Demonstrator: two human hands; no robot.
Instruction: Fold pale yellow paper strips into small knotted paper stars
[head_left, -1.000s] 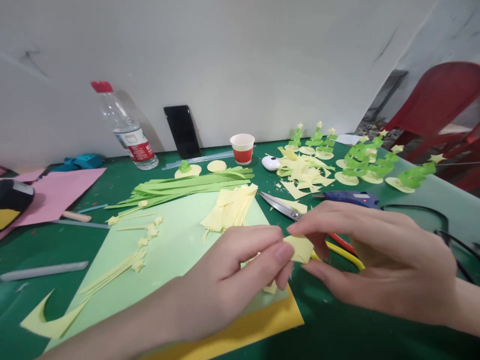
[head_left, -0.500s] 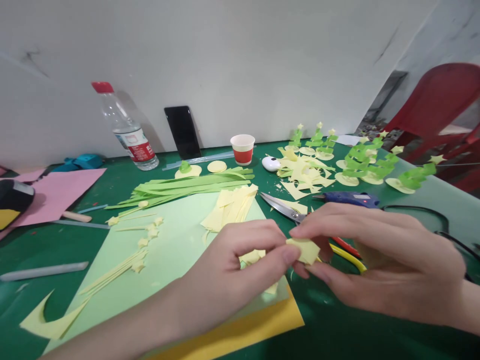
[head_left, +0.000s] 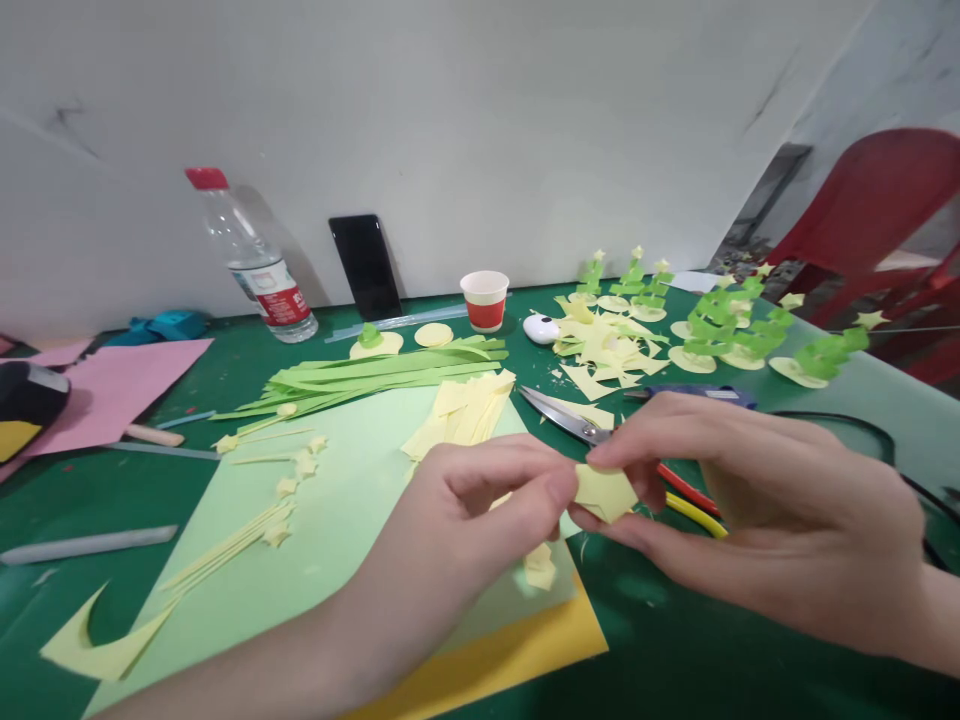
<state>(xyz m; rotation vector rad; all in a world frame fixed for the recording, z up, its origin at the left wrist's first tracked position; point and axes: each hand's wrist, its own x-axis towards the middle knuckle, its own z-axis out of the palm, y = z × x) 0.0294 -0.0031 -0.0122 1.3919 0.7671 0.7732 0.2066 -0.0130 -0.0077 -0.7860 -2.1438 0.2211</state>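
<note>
Between my two hands is a small folded piece of pale yellow paper (head_left: 609, 492), roughly five-sided. My left hand (head_left: 499, 525) pinches its left edge with thumb and forefinger. Fingertips and thumb of my right hand (head_left: 757, 500) grip it from above and below on the right. Behind my right hand lie scissors (head_left: 566, 415) with red and yellow handles, partly hidden by the fingers. A pile of yellow paper strips (head_left: 461, 410) rests on the light green sheet (head_left: 345, 500). Little folded paper stars (head_left: 306, 464) lie on the sheet's left part, beside thin strips.
Green paper strips (head_left: 360, 375) lie behind the sheet. Farther back stand a water bottle (head_left: 259, 265), a phone (head_left: 366, 265) and a paper cup (head_left: 485, 300). Paper scraps (head_left: 611, 345), a blue glue gun (head_left: 701, 396) with its cord, and several small green paper trees (head_left: 705, 330) are on the right.
The folded paper has turned slightly and shifted a little left, showing more of its face. My right fingers have re-gripped it, and my left hand has shifted slightly.
</note>
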